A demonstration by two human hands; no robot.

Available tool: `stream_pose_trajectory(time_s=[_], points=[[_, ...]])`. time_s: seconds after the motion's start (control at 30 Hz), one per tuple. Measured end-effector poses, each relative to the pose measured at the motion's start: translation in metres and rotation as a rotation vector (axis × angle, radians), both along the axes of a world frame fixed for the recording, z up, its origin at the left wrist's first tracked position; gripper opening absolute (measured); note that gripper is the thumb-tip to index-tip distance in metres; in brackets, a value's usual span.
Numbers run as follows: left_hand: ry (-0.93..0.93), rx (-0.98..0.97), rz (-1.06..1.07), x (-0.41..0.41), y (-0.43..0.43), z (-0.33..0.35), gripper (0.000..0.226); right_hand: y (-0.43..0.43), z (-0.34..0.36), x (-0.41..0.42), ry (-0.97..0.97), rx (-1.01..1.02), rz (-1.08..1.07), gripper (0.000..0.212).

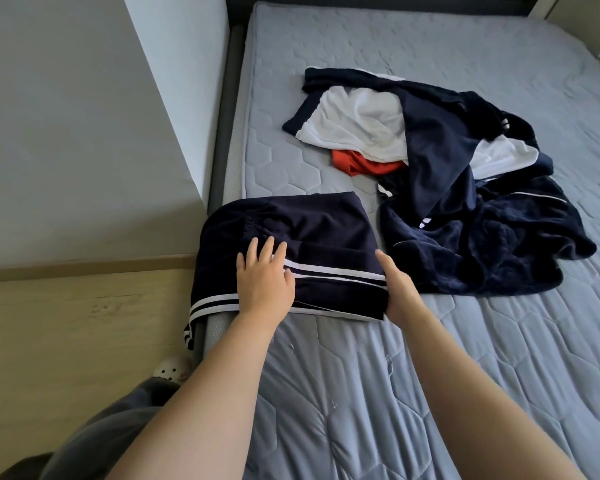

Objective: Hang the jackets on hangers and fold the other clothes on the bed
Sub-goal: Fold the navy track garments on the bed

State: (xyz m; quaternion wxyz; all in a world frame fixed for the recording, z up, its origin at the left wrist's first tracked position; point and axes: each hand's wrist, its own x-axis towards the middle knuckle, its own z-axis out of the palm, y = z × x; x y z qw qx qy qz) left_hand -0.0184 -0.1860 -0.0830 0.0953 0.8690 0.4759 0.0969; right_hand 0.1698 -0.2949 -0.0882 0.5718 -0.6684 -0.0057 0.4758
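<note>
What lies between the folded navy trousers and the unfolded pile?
In the head view, a narrow strip of bare mattress; nearer, the right hand sits against the trousers, beside the pile.

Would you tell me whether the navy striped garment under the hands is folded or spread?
Folded: the navy striped garment lies in a compact block, layered edges showing by the right hand.

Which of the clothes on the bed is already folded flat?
The striped navy garment at the mattress's left edge, where the left hand rests; the other pieces lie in a crumpled pile beyond it.
</note>
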Motion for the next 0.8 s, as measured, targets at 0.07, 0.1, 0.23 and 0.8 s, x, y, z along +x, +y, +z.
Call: stream_pose_trajectory(time_s=[0.07, 0.1, 0.23, 0.8], points=[[0.076, -0.022, 0.013, -0.001, 0.003, -0.004, 0.054, 0.016, 0.01, 0.005, -0.045, -0.075, 0.042, 0.04], [0.088, -0.036, 0.03, -0.001, 0.005, -0.004, 0.055, 0.023, 0.015, 0.008, -0.059, -0.091, 0.086, 0.04], [0.082, -0.29, 0.078, 0.0, 0.012, -0.005, 0.054, 0.047, 0.03, 0.015, -0.281, -0.132, 0.178, 0.029], [-0.636, -1.429, 0.066, 0.087, -0.026, 0.048, 0.047, 0.06, 0.168, 0.011, -1.264, -0.222, 0.247, 0.029]])
